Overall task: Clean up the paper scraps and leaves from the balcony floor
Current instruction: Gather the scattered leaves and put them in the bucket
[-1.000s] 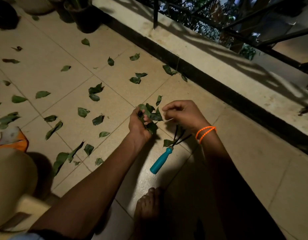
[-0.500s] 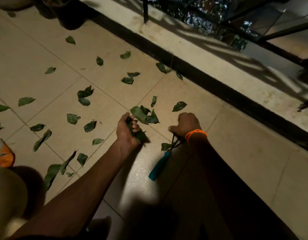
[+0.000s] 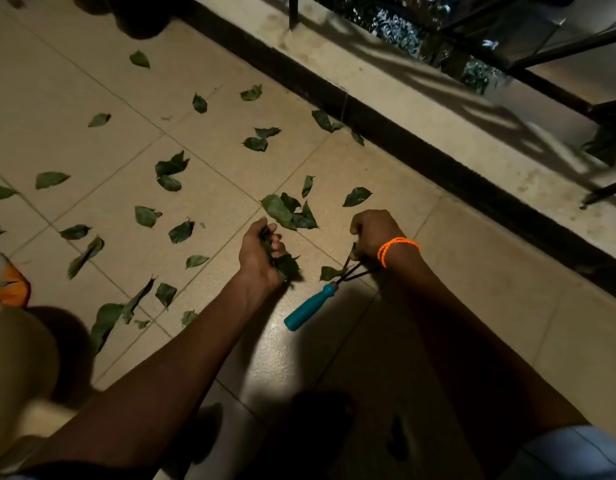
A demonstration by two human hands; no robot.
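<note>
Several green leaves lie scattered over the beige floor tiles, with a small cluster [image 3: 289, 213] just beyond my hands and a single leaf [image 3: 356, 196] to its right. My left hand [image 3: 261, 252] grips a bunch of leaves [image 3: 285, 265] low over the floor. My right hand [image 3: 372, 233], an orange band on its wrist, is curled round the dark prongs of a small hand rake [image 3: 311, 308] with a teal handle that lies on the tile. One leaf [image 3: 330, 273] sits against the prongs. No paper scraps show.
A raised ledge [image 3: 438, 133] with a black strip runs diagonally along the right, with a dark railing [image 3: 541, 46] above it. An orange object [image 3: 8, 289] and a beige shape [image 3: 15, 368] sit at the left. A dark pot [image 3: 137, 15] stands at the top.
My right hand has dropped from beside the leaf bunch down onto the rake's prongs. My left hand has sunk toward the floor, still holding its leaves.
</note>
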